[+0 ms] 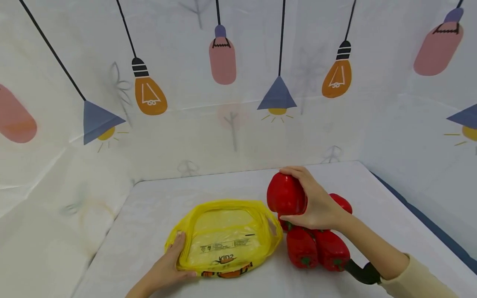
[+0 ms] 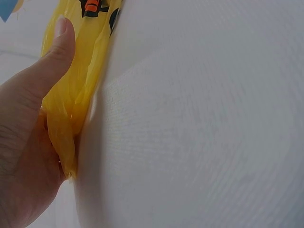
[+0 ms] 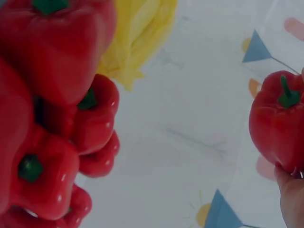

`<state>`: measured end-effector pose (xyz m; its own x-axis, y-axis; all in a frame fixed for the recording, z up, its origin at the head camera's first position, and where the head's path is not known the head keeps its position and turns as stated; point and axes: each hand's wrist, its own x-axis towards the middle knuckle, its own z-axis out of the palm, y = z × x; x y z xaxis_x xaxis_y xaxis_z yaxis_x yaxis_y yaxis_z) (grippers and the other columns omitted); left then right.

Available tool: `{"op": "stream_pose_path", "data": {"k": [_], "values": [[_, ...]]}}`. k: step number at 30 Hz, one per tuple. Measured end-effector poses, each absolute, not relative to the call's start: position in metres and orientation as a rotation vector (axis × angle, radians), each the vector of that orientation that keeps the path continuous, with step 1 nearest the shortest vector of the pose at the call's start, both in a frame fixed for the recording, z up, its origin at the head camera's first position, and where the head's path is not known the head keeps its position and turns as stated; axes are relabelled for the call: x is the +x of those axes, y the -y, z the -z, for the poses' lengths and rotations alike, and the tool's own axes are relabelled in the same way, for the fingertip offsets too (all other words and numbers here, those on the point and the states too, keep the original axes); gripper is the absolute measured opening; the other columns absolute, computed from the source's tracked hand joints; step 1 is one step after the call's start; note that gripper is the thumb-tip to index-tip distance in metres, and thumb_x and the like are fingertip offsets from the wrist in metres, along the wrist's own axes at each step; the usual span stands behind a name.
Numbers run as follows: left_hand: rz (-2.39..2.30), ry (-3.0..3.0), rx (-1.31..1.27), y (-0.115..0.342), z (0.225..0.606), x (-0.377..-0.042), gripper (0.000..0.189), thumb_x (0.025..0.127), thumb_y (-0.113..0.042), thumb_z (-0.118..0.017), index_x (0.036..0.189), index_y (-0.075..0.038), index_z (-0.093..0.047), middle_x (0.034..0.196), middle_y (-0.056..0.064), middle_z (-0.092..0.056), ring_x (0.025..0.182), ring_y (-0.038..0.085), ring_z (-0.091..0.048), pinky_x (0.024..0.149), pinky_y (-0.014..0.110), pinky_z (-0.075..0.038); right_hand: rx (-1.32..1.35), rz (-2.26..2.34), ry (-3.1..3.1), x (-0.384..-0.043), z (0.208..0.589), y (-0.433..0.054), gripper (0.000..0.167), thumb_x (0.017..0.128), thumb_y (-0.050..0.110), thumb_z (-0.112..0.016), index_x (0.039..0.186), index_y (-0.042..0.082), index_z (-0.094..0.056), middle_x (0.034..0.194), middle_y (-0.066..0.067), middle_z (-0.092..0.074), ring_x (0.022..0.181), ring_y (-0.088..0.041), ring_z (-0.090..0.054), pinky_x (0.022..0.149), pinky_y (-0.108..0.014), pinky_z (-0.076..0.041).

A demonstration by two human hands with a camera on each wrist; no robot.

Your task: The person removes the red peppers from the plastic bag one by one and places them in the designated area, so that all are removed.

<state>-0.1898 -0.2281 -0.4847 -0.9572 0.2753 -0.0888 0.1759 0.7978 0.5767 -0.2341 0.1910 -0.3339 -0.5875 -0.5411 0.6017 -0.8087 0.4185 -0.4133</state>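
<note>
A yellow plastic bag (image 1: 223, 231) with dark print lies on the table, its mouth spread wide and facing up. My left hand (image 1: 167, 265) grips the bag's near left side, fingers at the rim and thumb along the front edge. In the left wrist view that thumb (image 2: 57, 54) lies against the yellow plastic (image 2: 80, 90). My right hand (image 1: 316, 203) grips a red bell pepper (image 1: 284, 193), raised above the pile right of the bag. The right wrist view shows its green stem and the held pepper (image 3: 278, 121) between fingers and thumb.
Several more red bell peppers (image 1: 329, 250) are heaped beneath my right forearm, one pepper (image 1: 340, 203) partly behind the hand. A dark curved object (image 1: 363, 273) lies by my right wrist. The white table (image 1: 208, 188) meets a lamp-patterned wall covering (image 1: 253, 136) behind.
</note>
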Motion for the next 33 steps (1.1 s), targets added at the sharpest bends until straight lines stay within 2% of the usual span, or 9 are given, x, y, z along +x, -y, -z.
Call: {"op": "stream_pose_path", "data": {"k": [4,7,9,11,13,15,18,33], "values": [[-0.882,-2.813,0.358,0.229,0.483,-0.189,0.125,0.066,-0.056,-0.080,0.150,0.007,-0.012,0.155,0.025,-0.008,0.144,0.037,-0.009,0.112,0.048,-0.008,1.129,-0.940,2.291,-0.233,0.336,-0.202,0.102,0.061,0.016,-0.092,0.143,0.006,-0.032,0.141,-0.007,-0.039,0.125,-0.019,-0.040,0.084,-0.037,-0.055],[-0.915,-2.793,0.350,0.228,0.482,-0.189,0.124,0.067,-0.054,-0.081,0.150,0.007,-0.012,0.156,0.025,-0.007,0.144,0.037,-0.007,0.111,0.025,-0.001,1.104,-0.919,2.288,-0.232,0.337,-0.210,0.102,0.059,0.014,-0.093,0.142,0.005,-0.033,0.140,-0.009,-0.040,0.124,-0.018,-0.041,0.081,-0.035,-0.056],[-0.934,-2.781,0.344,0.228,0.482,-0.189,0.124,0.067,-0.053,-0.081,0.150,0.007,-0.011,0.156,0.024,-0.006,0.144,0.037,-0.006,0.103,0.010,0.005,1.092,-0.910,2.288,-0.231,0.338,-0.215,0.103,0.059,0.013,-0.093,0.142,0.004,-0.033,0.139,-0.010,-0.041,0.123,-0.017,-0.042,0.080,-0.035,-0.056],[-0.940,-2.772,0.337,0.228,0.482,-0.189,0.124,0.067,-0.053,-0.081,0.150,0.007,-0.010,0.156,0.024,-0.005,0.144,0.036,-0.005,0.098,0.005,0.008,1.080,-0.899,2.290,-0.231,0.339,-0.219,0.103,0.058,0.011,-0.093,0.142,0.004,-0.034,0.139,-0.009,-0.042,0.122,-0.016,-0.042,0.078,-0.034,-0.057],[-0.925,-2.780,0.338,0.227,0.481,-0.189,0.124,0.067,-0.053,-0.081,0.150,0.007,-0.011,0.156,0.024,-0.006,0.144,0.037,-0.006,0.106,0.014,0.003,1.073,-0.889,2.289,-0.230,0.339,-0.223,0.103,0.057,0.010,-0.093,0.142,0.004,-0.034,0.138,-0.009,-0.042,0.122,-0.015,-0.042,0.077,-0.034,-0.057],[-0.904,-2.785,0.333,0.226,0.481,-0.189,0.125,0.066,-0.054,-0.081,0.150,0.007,-0.011,0.156,0.024,-0.006,0.144,0.036,-0.006,0.111,0.030,-0.002,1.063,-0.876,2.294,-0.230,0.340,-0.226,0.103,0.057,0.009,-0.093,0.141,0.003,-0.034,0.138,-0.008,-0.042,0.122,-0.014,-0.041,0.077,-0.034,-0.057],[-0.880,-2.793,0.332,0.226,0.480,-0.189,0.125,0.066,-0.054,-0.081,0.150,0.007,-0.012,0.156,0.024,-0.007,0.144,0.037,-0.008,0.111,0.049,-0.008,1.045,-0.859,2.307,-0.229,0.342,-0.232,0.103,0.056,0.009,-0.093,0.141,0.003,-0.034,0.137,-0.008,-0.042,0.122,-0.013,-0.041,0.076,-0.034,-0.057],[-0.869,-2.774,0.329,0.227,0.482,-0.191,0.123,0.068,-0.054,-0.080,0.151,0.006,-0.011,0.156,0.025,-0.006,0.144,0.038,-0.008,0.112,0.054,-0.010,0.890,-0.735,2.369,-0.217,0.353,-0.270,0.109,0.046,0.007,-0.096,0.138,-0.001,-0.038,0.133,-0.010,-0.045,0.119,-0.009,-0.040,0.071,-0.031,-0.057]]}}
